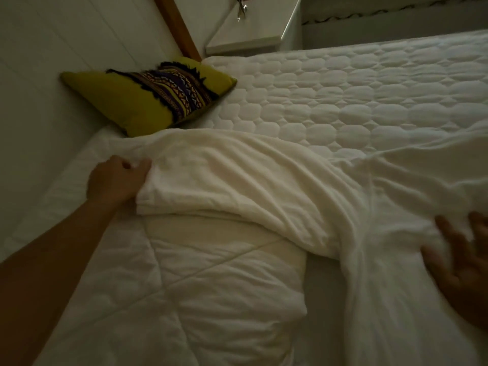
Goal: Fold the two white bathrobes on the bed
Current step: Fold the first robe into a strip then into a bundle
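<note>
Careful: left hand pinches the robe, right hand lies spread on it; an uneven tug could skew the fold.

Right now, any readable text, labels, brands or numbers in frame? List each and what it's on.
No readable text in view.
On the cushion, the dark band is a geometric pattern, not letters.
On the bathrobe, no tag or label shows.
On the nightstand, the metal item is too blurred to show any marking.
</note>
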Tool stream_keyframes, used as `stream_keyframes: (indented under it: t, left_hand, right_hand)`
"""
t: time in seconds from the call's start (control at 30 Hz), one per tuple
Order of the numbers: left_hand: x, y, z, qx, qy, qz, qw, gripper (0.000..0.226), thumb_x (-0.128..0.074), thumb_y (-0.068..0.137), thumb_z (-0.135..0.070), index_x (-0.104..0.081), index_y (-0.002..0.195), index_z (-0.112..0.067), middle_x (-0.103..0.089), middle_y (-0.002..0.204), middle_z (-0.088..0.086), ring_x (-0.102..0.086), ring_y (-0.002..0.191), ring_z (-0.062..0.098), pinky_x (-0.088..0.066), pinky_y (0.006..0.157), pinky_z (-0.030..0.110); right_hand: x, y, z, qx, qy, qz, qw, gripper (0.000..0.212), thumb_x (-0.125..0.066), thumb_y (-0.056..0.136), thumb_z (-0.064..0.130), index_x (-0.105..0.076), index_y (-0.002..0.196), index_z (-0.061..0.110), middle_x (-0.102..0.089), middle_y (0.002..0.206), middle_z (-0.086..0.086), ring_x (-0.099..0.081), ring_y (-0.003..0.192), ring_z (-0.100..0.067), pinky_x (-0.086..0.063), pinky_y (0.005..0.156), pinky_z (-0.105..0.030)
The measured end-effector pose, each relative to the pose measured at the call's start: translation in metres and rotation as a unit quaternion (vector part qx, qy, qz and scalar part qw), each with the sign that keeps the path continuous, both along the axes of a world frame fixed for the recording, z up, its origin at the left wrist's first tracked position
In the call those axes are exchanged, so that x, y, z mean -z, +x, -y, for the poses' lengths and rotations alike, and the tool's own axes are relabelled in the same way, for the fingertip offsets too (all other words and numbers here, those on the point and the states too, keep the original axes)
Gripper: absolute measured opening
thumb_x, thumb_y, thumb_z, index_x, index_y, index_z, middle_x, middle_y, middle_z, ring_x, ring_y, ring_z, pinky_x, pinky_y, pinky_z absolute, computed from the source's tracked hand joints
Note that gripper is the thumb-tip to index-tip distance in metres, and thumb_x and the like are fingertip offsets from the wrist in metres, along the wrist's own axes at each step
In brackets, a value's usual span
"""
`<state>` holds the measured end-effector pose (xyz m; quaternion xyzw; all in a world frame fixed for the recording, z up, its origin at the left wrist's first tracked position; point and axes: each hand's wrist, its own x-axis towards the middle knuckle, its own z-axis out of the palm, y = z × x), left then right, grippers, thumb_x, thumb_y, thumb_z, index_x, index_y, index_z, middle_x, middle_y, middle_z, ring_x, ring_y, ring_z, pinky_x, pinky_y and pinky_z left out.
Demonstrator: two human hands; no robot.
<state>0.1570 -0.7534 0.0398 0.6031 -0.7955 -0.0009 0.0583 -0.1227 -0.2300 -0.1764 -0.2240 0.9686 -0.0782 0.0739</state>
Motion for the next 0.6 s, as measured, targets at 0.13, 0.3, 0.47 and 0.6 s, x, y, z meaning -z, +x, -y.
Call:
stream_keyframes:
  t: [0.13, 0.3, 0.47, 0.6]
  left_hand:
    - [-0.004, 0.01, -0.021, 0.065, -0.024, -0.121, 0.99, 0.05, -0.05, 0.098, -0.052, -0.063, 0.076, -0.009, -0.063, 0.076, 0.01, -0.06, 0.083, 0.037, -0.038, 0.07, 0.037]
    - [0.001, -0.017, -0.041, 0.104, 0.069, -0.124, 0.984, 0.052, -0.058, 0.092, -0.057, -0.065, 0.073, -0.009, -0.066, 0.069, 0.007, -0.063, 0.074, 0.028, -0.043, 0.07, 0.034]
    - [0.018, -0.001, -0.012, 0.135, -0.119, -0.123, 0.976, 0.022, -0.054, 0.096, -0.016, -0.06, 0.087, 0.002, -0.065, 0.09, 0.033, -0.062, 0.089, 0.05, -0.043, 0.074, 0.049]
    - [0.067, 0.013, -0.008, 0.157, -0.163, -0.099, 0.969, 0.008, -0.056, 0.089, -0.009, -0.056, 0.084, -0.003, -0.06, 0.076, 0.033, -0.059, 0.07, 0.051, -0.041, 0.061, 0.049]
  right_hand:
    - [-0.058, 0.006, 0.059, 0.051, -0.044, 0.043, 0.997, 0.068, -0.032, 0.086, 0.069, -0.055, 0.135, 0.028, -0.041, 0.146, -0.022, -0.04, 0.133, -0.045, -0.034, 0.108, -0.068]
    - [-0.119, 0.054, 0.205, -0.148, -0.194, 0.075, 0.967, 0.066, -0.03, 0.099, 0.066, -0.033, 0.154, 0.029, -0.028, 0.164, -0.009, -0.027, 0.149, -0.031, -0.024, 0.119, -0.052]
    - [-0.114, 0.066, 0.246, -0.15, -0.211, 0.133, 0.957, 0.079, -0.015, 0.09, 0.081, -0.005, 0.159, 0.043, -0.007, 0.17, -0.002, -0.009, 0.156, -0.023, -0.008, 0.125, -0.052]
    - [-0.083, 0.052, 0.234, -0.158, -0.187, 0.15, 0.958, 0.086, -0.002, 0.077, 0.089, 0.003, 0.155, 0.053, 0.003, 0.17, 0.001, 0.004, 0.156, -0.017, 0.002, 0.123, -0.055]
